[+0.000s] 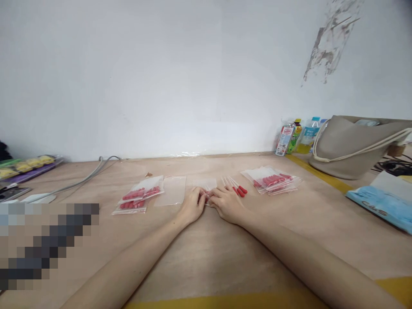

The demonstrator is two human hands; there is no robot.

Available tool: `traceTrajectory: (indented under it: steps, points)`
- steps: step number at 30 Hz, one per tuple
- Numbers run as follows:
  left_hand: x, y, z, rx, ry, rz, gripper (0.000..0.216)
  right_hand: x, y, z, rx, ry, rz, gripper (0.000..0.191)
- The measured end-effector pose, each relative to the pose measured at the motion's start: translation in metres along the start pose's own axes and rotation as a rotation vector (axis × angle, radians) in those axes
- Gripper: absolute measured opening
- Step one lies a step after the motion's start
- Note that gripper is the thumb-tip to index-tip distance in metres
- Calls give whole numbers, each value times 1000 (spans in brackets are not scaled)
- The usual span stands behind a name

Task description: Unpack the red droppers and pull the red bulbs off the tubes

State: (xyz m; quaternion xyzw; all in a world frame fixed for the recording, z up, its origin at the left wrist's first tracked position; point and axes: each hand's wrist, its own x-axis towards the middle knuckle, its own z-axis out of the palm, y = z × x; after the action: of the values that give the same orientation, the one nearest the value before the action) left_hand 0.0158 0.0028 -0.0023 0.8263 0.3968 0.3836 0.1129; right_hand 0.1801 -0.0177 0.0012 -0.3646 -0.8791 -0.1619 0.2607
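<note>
white wall [138,77] rises beyond a wooden table [199,262]. in the head view, the left hand [194,204] and right hand [227,205] meet mid-table, fingers curled nearly closed, both pinching a clear bag [208,183] with some red showing between them. red-ended sticks [240,192] lie just right; a flat bag [172,191] lies left; packed bags [138,195] sit farther left, a packed pile [273,180] farther right.

A hand could pass along the table [212,253] between the two forearms [151,244]. A pile of bags [137,195] stands in the way outside the left hand [194,201]; loose sticks [242,190] and a second bag pile [273,181] obstruct beyond the right hand [228,204]
</note>
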Motion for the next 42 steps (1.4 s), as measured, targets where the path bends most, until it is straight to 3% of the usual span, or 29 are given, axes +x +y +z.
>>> traceTrajectory:
  steps: [8, 14, 17, 20, 24, 29, 37, 42]
  points:
    - [-2, -4, -8, -147, 92, -97, 20, -17, 4, -22, 332, -63, 24, 10]
    - [-5, 0, -16, -10, -155, 49, 34, -36, 14, -31, 497, -13, 127, 18]
    - [-6, 5, -17, 35, -254, 143, 34, -41, 16, -28, 452, 53, 168, 13]
    - [-13, 12, -22, 61, -247, 163, 31, -43, 15, -28, 323, 92, 222, 6]
    - [-28, 20, -33, 96, -230, 207, 35, -41, 9, -31, 252, 43, 286, 14]
    - [-41, 20, -38, 78, -212, 169, 30, -34, 0, -31, 413, -30, 290, 33]
    - [-41, 8, -35, 75, -131, 83, 29, -27, 4, -26, 632, -107, 240, 45]
    - [-40, 6, -36, 65, -131, 58, 29, -16, 0, -30, 561, -221, 268, 18]
